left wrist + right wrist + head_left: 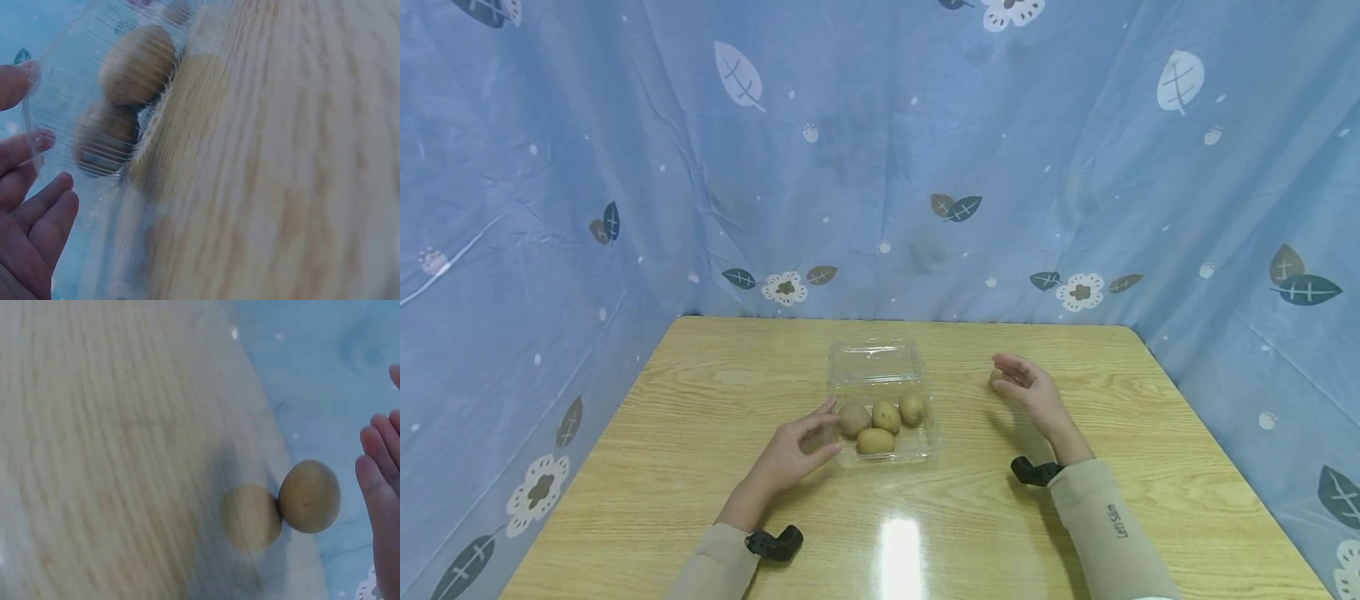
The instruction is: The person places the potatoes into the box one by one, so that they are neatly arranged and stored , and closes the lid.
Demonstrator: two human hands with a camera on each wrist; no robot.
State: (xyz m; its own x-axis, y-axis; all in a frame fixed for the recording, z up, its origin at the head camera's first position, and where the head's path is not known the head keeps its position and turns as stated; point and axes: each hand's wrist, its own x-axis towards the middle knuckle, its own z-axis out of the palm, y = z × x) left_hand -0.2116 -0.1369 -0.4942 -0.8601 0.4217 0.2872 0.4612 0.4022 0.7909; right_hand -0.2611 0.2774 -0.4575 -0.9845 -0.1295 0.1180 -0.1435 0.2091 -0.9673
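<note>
A clear plastic clamshell container (928, 446) stands with its lid raised at the back, holding several small potatoes (876, 441). My left hand (792, 450) is at its left side, thumb and fingertips touching the rim; the left wrist view shows this hand (28, 219) with its other fingers loosely bent below the plastic. My right hand (1028, 392) is off to the right beside a single potato (309, 496), which it partly hides in the head view. From the right wrist, relaxed fingers (375, 472) appear apart from that potato.
The wooden table (730, 367) is glossy and reflects a bright light near its front. A blue patterned curtain (880, 150) hangs behind it and along both sides. Each wrist wears a small black camera (775, 544).
</note>
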